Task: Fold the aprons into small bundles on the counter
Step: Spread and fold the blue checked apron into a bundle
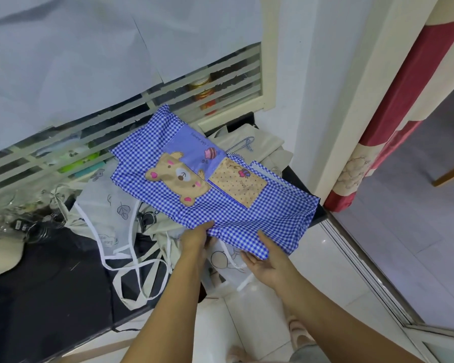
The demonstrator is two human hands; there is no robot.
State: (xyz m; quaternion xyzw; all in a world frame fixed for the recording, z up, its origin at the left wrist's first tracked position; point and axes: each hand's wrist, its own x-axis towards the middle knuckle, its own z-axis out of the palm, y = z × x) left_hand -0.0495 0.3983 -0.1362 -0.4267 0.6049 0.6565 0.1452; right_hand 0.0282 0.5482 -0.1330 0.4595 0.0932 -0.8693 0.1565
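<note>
Now the blue checked apron lies spread over the pale aprons on the dark counter, and its folding seems only to begin. Both hands are at its near edge. The left hand has its grip curled round the hem. The right hand pinches the cloth, thumb above and fingers under. Next, I think, this edge must be lifted and carried evenly toward the bear patch.

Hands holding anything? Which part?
Both grip the blue checked apron by its near edge: left hand toward the left, right hand beside it, thumb on top.
</note>
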